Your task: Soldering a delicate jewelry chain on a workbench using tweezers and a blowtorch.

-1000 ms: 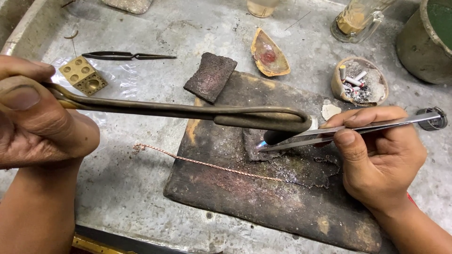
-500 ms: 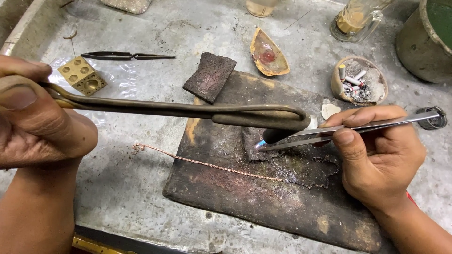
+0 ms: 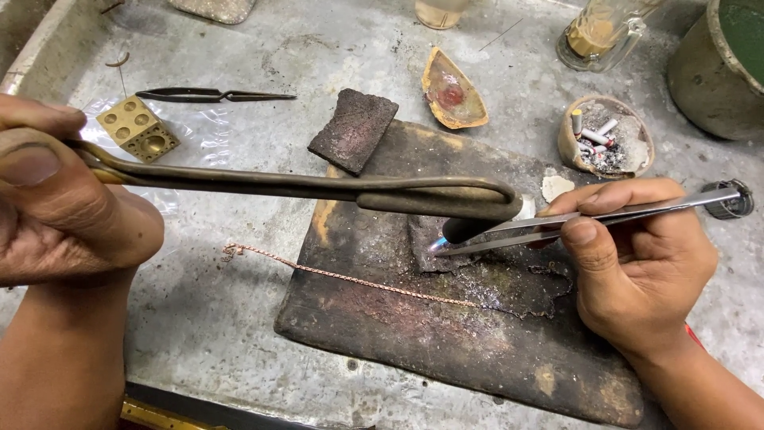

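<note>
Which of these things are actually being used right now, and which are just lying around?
In use: left hand with torch; right hand with tweezers; dark slab; twisted wire.
Lying about: brass block, black tweezers, shell dish, ash bowl.

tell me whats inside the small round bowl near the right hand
The bowl holds grey ash and a few short white stubs with reddish tips. The ash covers the bottom, so anything beneath it cannot be seen.

green bucket [image 3: 720,64] cropped, tweezer tips [image 3: 446,251] indistinct
</note>
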